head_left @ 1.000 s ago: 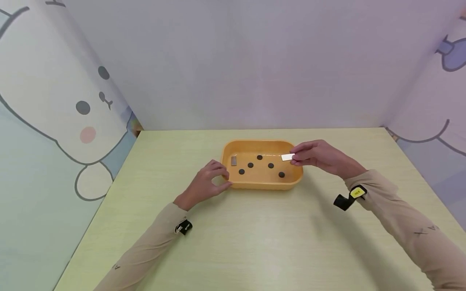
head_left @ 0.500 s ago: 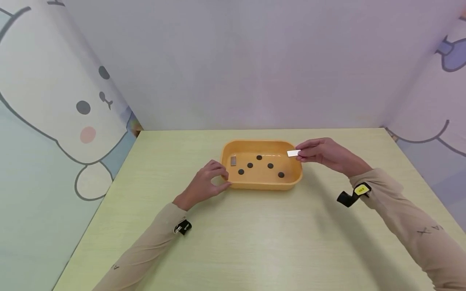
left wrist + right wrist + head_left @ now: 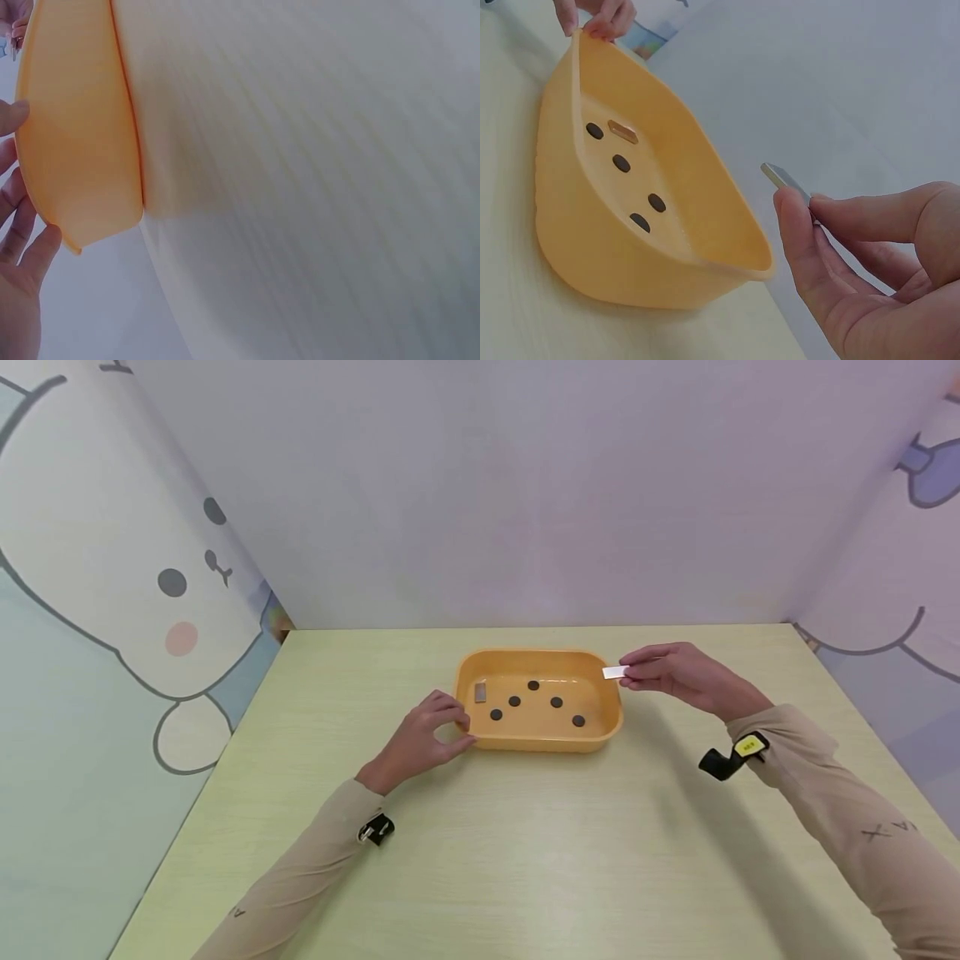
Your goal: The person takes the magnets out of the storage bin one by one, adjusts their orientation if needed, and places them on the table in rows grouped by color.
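An orange plastic tub (image 3: 540,744) sits on the table, with my left hand (image 3: 411,750) holding its left end by the rim. In the left wrist view, the thumb (image 3: 13,118) lies on the tub's rim and the other fingers spread along it. Between thumb and fingertips, my right hand (image 3: 682,678) pinches a small, thin, silvery rectangular bar (image 3: 613,672) just above the tub's right rim. The right wrist view shows the bar (image 3: 786,180) nearly edge-on, clear of the tub. Several dark round discs (image 3: 514,701) and one greyish rectangular piece (image 3: 480,692) lie on the tub's floor.
The pale yellow-green table (image 3: 525,852) stretches toward me and to both sides of the tub. A plain light wall (image 3: 525,502) stands behind it. Side panels with cartoon drawings (image 3: 172,602) flank the table.
My right hand has drawn the bar to the right and slightly up, from over the tub's inside to its right rim. The left hand and the tub are practically still.
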A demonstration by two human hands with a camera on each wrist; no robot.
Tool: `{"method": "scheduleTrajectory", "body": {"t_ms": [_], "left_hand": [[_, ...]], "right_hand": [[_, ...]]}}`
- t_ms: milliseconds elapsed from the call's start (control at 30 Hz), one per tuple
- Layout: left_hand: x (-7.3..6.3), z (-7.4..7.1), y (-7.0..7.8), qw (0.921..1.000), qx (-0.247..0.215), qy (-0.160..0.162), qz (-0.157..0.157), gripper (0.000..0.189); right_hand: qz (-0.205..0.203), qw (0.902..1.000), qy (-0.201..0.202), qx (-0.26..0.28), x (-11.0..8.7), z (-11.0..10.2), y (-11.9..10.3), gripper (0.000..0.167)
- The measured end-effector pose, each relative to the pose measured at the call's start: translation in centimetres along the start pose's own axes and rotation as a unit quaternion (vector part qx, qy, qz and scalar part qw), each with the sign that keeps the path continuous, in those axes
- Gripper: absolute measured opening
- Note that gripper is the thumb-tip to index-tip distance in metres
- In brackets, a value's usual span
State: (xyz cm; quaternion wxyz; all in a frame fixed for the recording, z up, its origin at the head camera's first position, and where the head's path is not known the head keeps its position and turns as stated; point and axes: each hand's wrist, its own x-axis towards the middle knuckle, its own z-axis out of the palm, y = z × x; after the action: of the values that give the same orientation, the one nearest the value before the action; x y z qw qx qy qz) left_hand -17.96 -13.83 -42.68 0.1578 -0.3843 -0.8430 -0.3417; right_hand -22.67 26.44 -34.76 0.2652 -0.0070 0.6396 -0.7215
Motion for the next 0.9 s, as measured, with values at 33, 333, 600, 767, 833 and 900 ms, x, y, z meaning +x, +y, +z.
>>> {"method": "scheduleTrajectory", "body": {"t_ms": [33, 333, 600, 767, 833, 900], "left_hand": [[0.0, 0.0, 0.0, 1.0000, -0.001, 0.000, -0.001, 0.017], [0.0, 0.0, -0.1, 1.0000, -0.002, -0.004, -0.004, 0.015], [0.0, 0.0, -0.1, 1.0000, -0.005, 0.002, 0.004, 0.015], [0.0, 0.0, -0.1, 0.9999, -0.005, 0.007, 0.012, 0.015], [0.0, 0.1, -0.2, 0.9999, -0.005, 0.007, 0.013, 0.015], [0.0, 0.1, -0.2, 0.9999, -0.004, 0.007, 0.012, 0.015]], "right_hand": [[0.002, 1.0000, 0.003, 0.000, 0.1, -0.1, 0.0, 0.018], [0.004, 0.9999, 0.009, 0.012, 0.3, -0.9, 0.4, 0.018], [0.004, 0.9995, 0.017, 0.025, 0.5, -1.3, 0.8, 0.018], [0.012, 0.9990, 0.036, 0.023, 0.8, -1.9, 1.1, 0.017], [0.016, 0.9985, 0.047, 0.023, 1.0, -2.0, 1.2, 0.016], [0.019, 0.9982, 0.051, 0.025, 1.1, -2.3, 1.4, 0.016]]}}
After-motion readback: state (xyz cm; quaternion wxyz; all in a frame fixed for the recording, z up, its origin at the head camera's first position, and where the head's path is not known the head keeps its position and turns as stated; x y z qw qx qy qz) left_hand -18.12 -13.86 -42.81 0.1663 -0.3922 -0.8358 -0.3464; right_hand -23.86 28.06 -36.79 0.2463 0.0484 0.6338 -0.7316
